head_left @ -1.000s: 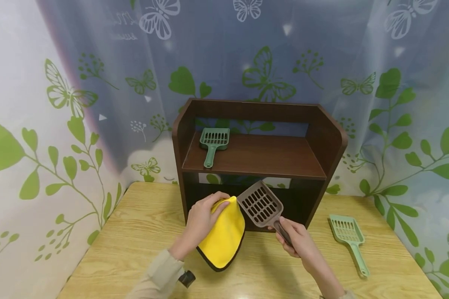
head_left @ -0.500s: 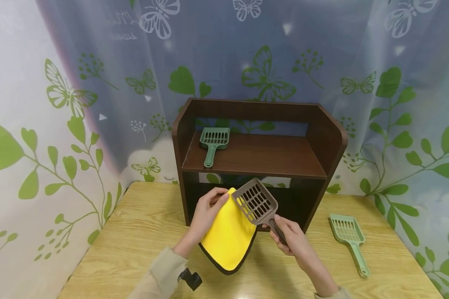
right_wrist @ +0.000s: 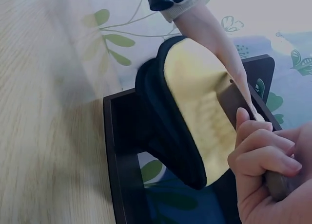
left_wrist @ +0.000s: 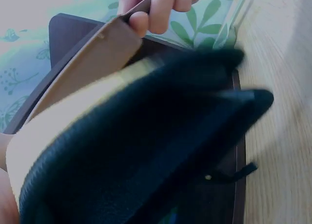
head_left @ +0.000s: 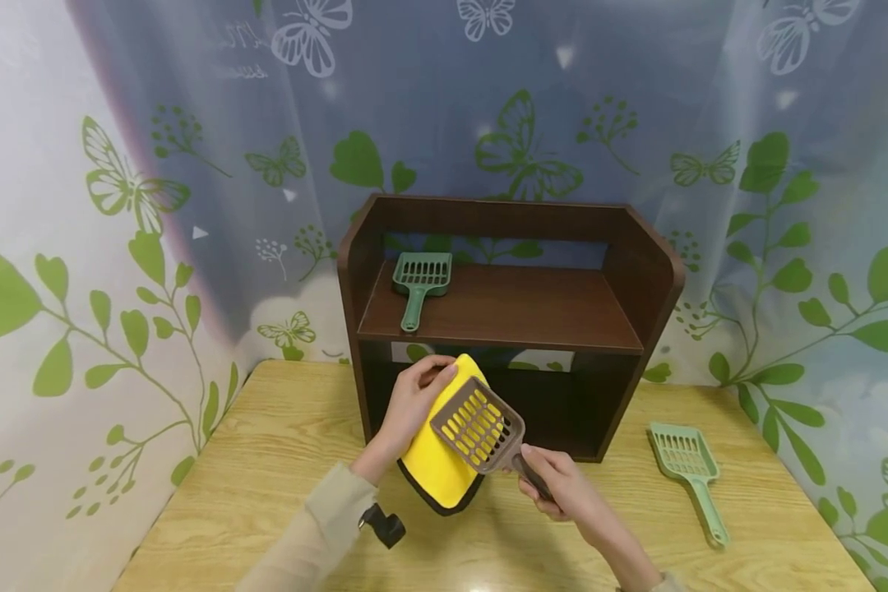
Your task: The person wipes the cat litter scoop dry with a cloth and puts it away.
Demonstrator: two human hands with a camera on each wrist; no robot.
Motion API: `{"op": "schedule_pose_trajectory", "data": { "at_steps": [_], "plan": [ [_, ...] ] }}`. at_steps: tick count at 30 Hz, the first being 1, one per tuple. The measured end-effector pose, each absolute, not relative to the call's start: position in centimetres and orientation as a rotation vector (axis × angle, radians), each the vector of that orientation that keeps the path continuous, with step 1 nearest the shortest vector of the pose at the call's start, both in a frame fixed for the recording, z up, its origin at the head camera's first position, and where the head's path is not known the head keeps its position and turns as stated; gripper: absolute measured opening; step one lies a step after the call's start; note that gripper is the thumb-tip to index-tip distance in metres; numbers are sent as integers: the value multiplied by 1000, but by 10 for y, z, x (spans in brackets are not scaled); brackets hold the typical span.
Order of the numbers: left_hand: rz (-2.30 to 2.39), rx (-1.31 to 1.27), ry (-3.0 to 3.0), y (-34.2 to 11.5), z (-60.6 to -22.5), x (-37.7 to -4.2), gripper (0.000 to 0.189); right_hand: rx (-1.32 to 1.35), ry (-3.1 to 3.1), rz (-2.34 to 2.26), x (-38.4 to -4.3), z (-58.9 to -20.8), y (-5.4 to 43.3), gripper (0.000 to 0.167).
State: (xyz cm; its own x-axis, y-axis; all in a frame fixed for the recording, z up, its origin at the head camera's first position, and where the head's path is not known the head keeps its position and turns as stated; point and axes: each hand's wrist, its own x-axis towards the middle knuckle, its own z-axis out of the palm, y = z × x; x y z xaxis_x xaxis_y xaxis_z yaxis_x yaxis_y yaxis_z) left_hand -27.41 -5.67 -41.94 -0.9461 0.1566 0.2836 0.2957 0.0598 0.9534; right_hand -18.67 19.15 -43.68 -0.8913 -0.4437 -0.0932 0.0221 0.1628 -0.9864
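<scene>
I count one brown scoop (head_left: 481,427), one dark green scoop (head_left: 418,289) and one pale green scoop (head_left: 693,476) in here, three altogether. There's also one yellow cloth (head_left: 431,462), one brown shelf unit (head_left: 518,306) with two levels, and one wooden surface (head_left: 266,469).

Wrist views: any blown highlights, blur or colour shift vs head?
Head: scoop reads crisp, one small glare spot on the table at the bottom edge; left wrist: curtain blown out top left, cloth's dark edge soft, its yellow washed pale; right wrist: yellow pale again, top right blown out, soft shadow on the table.
</scene>
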Motion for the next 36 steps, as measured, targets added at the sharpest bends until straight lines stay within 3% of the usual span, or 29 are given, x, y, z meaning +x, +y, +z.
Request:
{"op": "schedule_pose_trajectory", "data": {
  "at_steps": [28,36],
  "plan": [
    [-2052,-376,-2346,-70,-431,-257,31,-228,2239,-1865,-193,-431,204,58],
    [-2022,-359,-2366,-71,-432,-256,28,-317,2236,-1788,-194,-431,206,60]
  ]
}}
